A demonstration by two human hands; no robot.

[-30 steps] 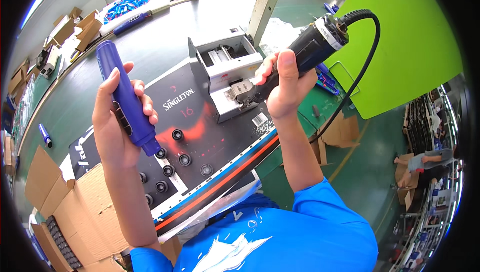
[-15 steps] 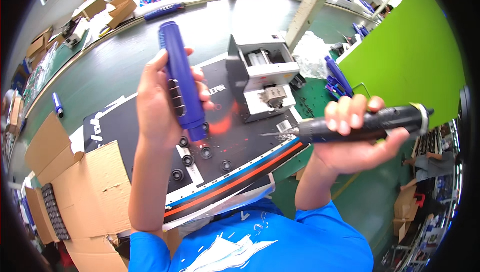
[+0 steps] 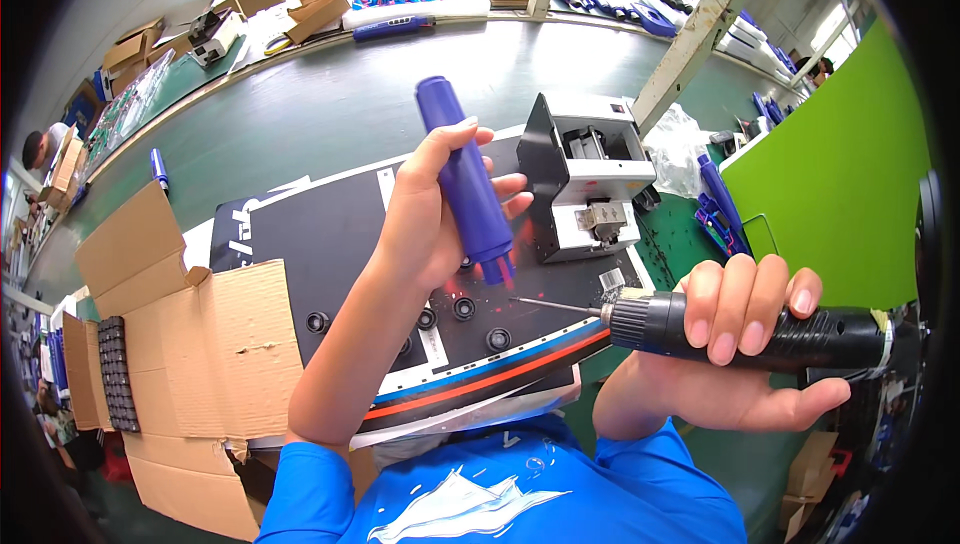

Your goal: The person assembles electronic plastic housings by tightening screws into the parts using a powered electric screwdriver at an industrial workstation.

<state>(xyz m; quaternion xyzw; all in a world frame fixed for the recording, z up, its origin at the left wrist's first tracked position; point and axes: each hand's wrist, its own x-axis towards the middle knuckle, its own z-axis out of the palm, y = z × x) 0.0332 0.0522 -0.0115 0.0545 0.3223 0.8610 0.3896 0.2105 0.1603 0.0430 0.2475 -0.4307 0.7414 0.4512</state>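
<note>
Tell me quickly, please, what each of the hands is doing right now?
Left hand: closed around the blue tube, held upright.
Right hand: closed around the black screwdriver, bit pointing left.

The tube is smooth blue plastic with a slight sheen; the screwdriver has a matt black ribbed body and a thin bare metal bit; the box is rough brown cardboard; the mat is matt black
</note>
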